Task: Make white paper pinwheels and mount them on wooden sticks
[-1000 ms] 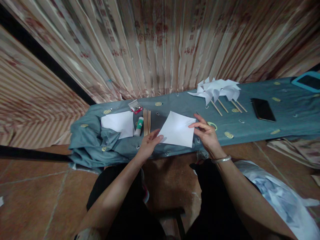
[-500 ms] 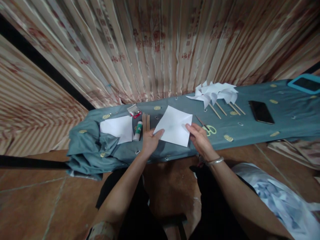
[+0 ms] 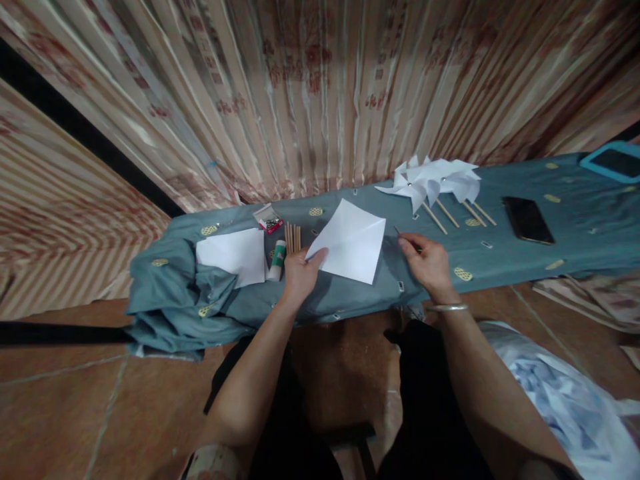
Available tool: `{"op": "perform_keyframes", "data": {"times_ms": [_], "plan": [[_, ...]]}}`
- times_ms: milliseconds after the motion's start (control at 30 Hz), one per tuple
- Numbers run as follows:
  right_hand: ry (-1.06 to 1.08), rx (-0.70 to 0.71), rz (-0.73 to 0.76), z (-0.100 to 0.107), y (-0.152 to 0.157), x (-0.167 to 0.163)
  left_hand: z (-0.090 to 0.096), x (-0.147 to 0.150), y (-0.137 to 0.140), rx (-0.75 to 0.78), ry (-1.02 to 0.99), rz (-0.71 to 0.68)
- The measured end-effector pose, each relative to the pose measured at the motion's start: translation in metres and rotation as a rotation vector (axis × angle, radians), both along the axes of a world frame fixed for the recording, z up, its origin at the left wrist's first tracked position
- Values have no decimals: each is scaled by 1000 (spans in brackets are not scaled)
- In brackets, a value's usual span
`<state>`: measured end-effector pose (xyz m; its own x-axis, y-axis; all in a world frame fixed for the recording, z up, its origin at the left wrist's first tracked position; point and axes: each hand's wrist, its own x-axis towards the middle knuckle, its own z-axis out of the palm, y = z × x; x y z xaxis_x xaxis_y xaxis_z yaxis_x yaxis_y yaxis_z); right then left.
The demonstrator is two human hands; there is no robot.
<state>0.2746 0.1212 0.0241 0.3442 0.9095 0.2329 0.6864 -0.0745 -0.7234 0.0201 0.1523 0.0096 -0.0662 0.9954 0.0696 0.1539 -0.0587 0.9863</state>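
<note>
A white sheet of paper (image 3: 353, 243), held by its left corner, is pinched between the thumb and fingers of my left hand (image 3: 303, 277). My right hand (image 3: 427, 263) has its fingers closed over the scissors (image 3: 397, 229), whose blade tip pokes out beyond the thumb; the light green handles are hidden under the hand. Just left of my left hand lie a bundle of thin wooden sticks (image 3: 293, 239) and a green-and-white glue stick (image 3: 277, 260). Behind my right hand, several white paper pinwheels (image 3: 435, 181) on sticks lie overlapping.
More white paper (image 3: 237, 257) lies at the left by a small red-and-white box (image 3: 269, 219) of metal pieces. A dark phone (image 3: 528, 220) and a blue-framed tablet (image 3: 615, 162) rest on the right of the green cloth (image 3: 345, 300). A curtain (image 3: 320, 100) hangs behind.
My right hand has let go of the paper's right edge and moved right onto the scissors, covering their handles. My left hand still holds the paper.
</note>
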Motion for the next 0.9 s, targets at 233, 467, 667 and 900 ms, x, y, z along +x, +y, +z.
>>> {"op": "perform_keyframes", "data": {"times_ms": [233, 467, 667, 900], "plan": [[-666, -289, -59, -7, -7, 45, 4, -11, 5, -2, 6, 22], [-748, -307, 22, 0, -12, 44, 12, -13, 13, -5, 33, 50], [-785, -339, -44, -3, -11, 45, 16, -13, 19, 4, 59, 54], [-633, -369, -14, -2, -12, 50, 16, -19, 24, 25, 24, 75]]}}
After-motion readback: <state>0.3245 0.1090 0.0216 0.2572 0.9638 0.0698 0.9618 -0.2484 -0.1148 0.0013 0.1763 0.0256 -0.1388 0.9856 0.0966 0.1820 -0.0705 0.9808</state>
